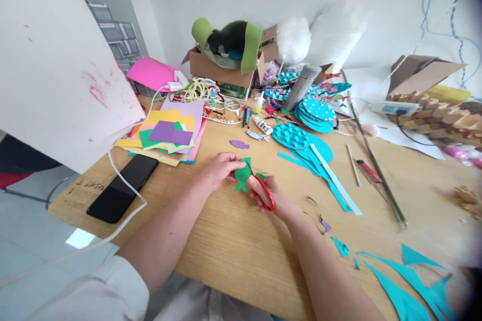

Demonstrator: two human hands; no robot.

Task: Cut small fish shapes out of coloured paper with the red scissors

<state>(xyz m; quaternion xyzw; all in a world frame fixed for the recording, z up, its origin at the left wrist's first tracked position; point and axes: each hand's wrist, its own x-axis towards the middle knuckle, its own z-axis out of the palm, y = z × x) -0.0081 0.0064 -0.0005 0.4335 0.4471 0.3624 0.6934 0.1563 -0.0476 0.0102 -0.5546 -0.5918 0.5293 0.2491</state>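
My left hand [222, 169] pinches a small piece of green paper [242, 173] between the thumb and the other fingers, at its upper left side. The fingers of my right hand [269, 195] are closed around the red plastic handles of a pair of scissors [268, 195], and the dark blades point up and to the left, against the green paper. The paper is between my two hands, above the light brown wooden tabletop [211, 225], and its lower end has a shape like a forked tail.

Just beyond my hands lies a purple paper fish shape [239, 144]. Farther behind it, to the right, there is a white fish-like cutout with dark lines [257, 135], near a white plastic bottle [262, 125] which is lying on its side. To the left of them I see a pile of coloured paper sheets [161, 135], with purple and green pieces on the top. A black smartphone [122, 189] lies near the left edge of the tabletop, with a white cable [126, 183] passing over it. On my right are long blue paper strips [331, 183], and nearer to me, blue paper scraps [399, 273].
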